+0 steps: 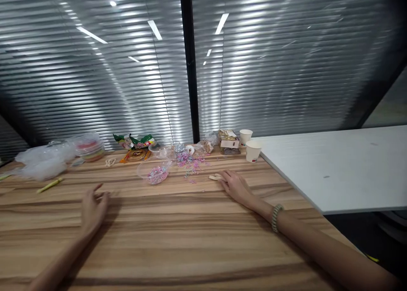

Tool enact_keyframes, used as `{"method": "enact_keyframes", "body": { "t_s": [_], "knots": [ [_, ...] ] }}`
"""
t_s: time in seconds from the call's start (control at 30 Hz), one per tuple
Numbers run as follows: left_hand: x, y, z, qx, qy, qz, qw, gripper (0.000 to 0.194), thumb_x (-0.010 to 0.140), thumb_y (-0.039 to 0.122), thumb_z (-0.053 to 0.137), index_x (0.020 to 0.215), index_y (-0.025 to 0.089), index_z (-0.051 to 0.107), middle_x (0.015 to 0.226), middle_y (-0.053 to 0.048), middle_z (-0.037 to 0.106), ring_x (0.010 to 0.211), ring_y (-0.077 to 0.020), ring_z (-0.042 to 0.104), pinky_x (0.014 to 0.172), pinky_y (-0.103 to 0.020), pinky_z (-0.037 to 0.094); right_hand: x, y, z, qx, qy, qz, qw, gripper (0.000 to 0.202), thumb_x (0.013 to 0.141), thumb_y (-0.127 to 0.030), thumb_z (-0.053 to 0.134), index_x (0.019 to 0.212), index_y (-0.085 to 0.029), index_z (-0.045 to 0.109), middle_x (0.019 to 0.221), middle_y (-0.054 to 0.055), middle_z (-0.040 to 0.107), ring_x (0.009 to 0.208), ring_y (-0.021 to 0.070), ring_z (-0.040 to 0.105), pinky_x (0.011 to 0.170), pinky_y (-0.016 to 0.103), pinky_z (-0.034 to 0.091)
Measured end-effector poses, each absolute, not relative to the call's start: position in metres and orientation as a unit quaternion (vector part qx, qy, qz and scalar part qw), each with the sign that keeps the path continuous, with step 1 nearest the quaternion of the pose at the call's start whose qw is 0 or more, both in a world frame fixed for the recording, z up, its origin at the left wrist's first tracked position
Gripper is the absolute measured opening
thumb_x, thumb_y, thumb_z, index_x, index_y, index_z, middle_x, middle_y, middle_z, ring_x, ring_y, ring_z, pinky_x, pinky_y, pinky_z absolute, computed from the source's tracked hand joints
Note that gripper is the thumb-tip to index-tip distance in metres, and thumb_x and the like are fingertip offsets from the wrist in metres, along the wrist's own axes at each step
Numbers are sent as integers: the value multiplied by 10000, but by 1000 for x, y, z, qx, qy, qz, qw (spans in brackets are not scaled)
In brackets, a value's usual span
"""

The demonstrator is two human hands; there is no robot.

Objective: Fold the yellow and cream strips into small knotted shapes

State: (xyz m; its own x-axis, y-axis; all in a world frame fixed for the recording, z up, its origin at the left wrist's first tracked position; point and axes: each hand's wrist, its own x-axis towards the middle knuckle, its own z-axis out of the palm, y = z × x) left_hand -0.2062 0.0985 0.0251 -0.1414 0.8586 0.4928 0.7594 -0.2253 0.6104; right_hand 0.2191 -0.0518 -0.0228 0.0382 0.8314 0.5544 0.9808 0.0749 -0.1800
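My right hand rests low over the wooden table, its fingertips closed on a small pale wooden clothespin. To the left, my left hand hovers above the tabletop with nothing in it; its fingers are half curled, apart and slightly blurred. Beyond and between the hands sits a clear plastic bowl holding many small pink and purple pieces. More such pieces lie scattered on the table to its right, too small to identify.
Along the back stand two paper cups, a small box, snack packets and stacked round containers. At left lie a plastic bag and a yellow pen-like stick. A white table adjoins on the right.
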Motion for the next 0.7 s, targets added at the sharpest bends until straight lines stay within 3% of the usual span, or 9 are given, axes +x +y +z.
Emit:
{"method": "enact_keyframes", "body": {
  "t_s": [0.1, 0.33, 0.5, 0.7],
  "knots": [
    [-129, 67, 16, 732, 472, 453, 191, 387, 759, 350, 454, 1093, 155, 468, 1103, -94, 524, 817, -172, 582, 724, -300, 485, 222, -51, -24, -672, -678, -137, 265, 189, 831, -177, 435, 994, -165, 528, 935, 93, 561, 895, 224, 506, 779, 346, 425],
    [0, -5, 11, 823, 253, 343, 375, 236, 797, 306, 456, 952, 188, 589, 959, -69, 564, 797, -149, 559, 742, -280, 463, 223, -52, -21, -613, -720, -100, 311, 212, 851, -135, 385, 994, -186, 532, 907, 73, 543, 869, 196, 502, 769, 330, 443],
    [14, -3, -1, 768, 272, 357, 456, 273, 741, 330, 549, 949, 160, 593, 959, -85, 588, 807, -161, 576, 758, -297, 473, 219, -57, -14, -571, -741, -51, 351, 239, 852, -133, 380, 1012, -196, 545, 908, 67, 539, 854, 179, 513, 749, 309, 449],
    [12, 9, -10, 649, 297, 360, 601, 502, 646, 325, 652, 1092, 131, 528, 1143, -137, 559, 942, -207, 585, 860, -345, 449, 198, -68, -9, -538, -731, 0, 419, 226, 832, -137, 429, 1002, -197, 565, 898, 68, 566, 842, 178, 531, 736, 313, 451]
  ]
}}
